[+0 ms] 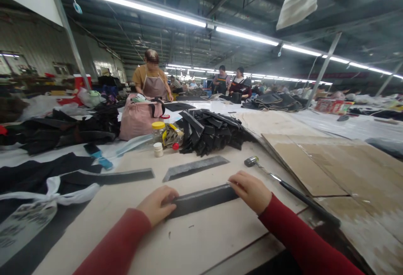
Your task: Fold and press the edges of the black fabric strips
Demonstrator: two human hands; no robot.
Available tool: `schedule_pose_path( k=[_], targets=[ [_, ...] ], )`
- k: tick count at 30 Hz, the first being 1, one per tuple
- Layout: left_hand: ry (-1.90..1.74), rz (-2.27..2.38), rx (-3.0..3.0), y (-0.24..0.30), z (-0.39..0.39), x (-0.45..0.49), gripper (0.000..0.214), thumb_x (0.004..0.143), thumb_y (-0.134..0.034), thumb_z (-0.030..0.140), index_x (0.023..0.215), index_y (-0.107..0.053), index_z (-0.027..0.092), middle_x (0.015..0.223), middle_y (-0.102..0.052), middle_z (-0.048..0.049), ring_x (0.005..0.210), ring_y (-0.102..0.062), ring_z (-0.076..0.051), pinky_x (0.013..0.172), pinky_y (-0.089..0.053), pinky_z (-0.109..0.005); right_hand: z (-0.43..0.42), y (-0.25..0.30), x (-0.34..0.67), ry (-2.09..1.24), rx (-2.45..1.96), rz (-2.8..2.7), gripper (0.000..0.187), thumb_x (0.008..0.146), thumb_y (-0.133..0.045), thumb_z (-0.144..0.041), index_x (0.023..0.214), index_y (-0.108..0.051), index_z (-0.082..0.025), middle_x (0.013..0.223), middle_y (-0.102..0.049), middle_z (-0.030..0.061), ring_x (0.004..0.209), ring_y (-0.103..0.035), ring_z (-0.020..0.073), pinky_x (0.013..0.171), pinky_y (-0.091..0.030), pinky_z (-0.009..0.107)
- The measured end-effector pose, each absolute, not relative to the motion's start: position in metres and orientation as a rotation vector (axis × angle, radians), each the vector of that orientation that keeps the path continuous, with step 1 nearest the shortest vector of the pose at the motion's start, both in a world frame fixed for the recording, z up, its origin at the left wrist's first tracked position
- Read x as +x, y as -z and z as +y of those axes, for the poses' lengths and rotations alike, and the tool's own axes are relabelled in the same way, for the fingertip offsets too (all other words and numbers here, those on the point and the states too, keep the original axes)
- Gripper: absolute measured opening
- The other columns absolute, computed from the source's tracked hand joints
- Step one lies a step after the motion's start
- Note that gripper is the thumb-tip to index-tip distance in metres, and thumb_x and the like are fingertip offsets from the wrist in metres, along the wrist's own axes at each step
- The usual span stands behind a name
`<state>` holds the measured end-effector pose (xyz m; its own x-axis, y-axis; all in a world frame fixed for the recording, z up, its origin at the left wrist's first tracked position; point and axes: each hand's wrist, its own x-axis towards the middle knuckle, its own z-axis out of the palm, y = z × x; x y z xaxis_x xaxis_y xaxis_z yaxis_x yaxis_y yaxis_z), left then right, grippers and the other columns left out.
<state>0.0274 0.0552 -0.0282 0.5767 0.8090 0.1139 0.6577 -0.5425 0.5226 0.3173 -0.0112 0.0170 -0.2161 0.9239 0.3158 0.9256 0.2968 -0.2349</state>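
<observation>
A long black leather strip (203, 199) lies flat on the cardboard-covered table (195, 241) in front of me. My left hand (157, 204) is curled on its left end, fingers pressed on the strip. My right hand (250, 191) is closed on its right end. Both arms wear red sleeves. A second grey-black strip (195, 167) lies just beyond, and a third black strip (110, 177) lies to its left.
A hammer (283, 182) with a long dark handle lies to the right of my right hand. A pile of black pieces (210, 134), jars (159, 131), a small white bottle (158, 149) and a pink bag (138, 117) stand farther back. Other people work at the far end of the table.
</observation>
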Motion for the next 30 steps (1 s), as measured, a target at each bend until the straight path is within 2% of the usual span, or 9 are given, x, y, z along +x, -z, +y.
schedule_pose_path(
  k=[10,17,22,30],
  targets=[
    [-0.496,1.175,2.385,0.030,0.057,0.030,0.021,0.065,-0.051,0.023,0.084,-0.057,0.018,0.079,-0.052,-0.0022,0.073,-0.048,-0.015,0.067,-0.039,-0.028,0.022,0.012,0.215,-0.127,-1.461,-2.520,0.017,0.079,-0.044,-0.020,0.087,-0.058,-0.017,0.082,-0.055,0.0045,0.075,-0.051,0.0131,0.066,-0.035,0.023],
    [-0.486,1.145,2.392,0.032,0.060,0.029,0.021,0.065,-0.052,0.024,0.085,-0.056,0.018,0.079,-0.052,-0.0023,0.074,-0.048,-0.016,0.068,-0.039,-0.028,0.029,0.022,0.199,0.003,-1.397,-2.585,0.021,0.081,-0.038,-0.019,0.082,-0.059,-0.015,0.079,-0.055,0.0057,0.073,-0.051,0.0145,0.062,-0.035,0.024],
    [-0.481,1.140,2.410,0.032,0.060,0.029,0.021,0.065,-0.051,0.025,0.083,-0.055,0.017,0.079,-0.052,-0.0028,0.075,-0.048,-0.016,0.070,-0.039,-0.030,0.033,0.022,0.192,0.070,-1.380,-2.636,0.021,0.077,-0.040,-0.016,0.087,-0.058,-0.015,0.077,-0.054,0.0062,0.070,-0.050,0.0154,0.059,-0.034,0.024],
    [-0.405,1.155,2.418,0.027,0.057,0.030,0.023,0.067,-0.049,0.026,0.088,-0.055,0.018,0.082,-0.052,-0.0035,0.077,-0.048,-0.017,0.071,-0.039,-0.030,0.029,0.022,0.243,0.011,-1.528,-2.541,0.022,0.075,-0.040,-0.014,0.086,-0.059,-0.016,0.080,-0.053,0.0059,0.075,-0.049,0.0145,0.067,-0.035,0.024]
  ],
)
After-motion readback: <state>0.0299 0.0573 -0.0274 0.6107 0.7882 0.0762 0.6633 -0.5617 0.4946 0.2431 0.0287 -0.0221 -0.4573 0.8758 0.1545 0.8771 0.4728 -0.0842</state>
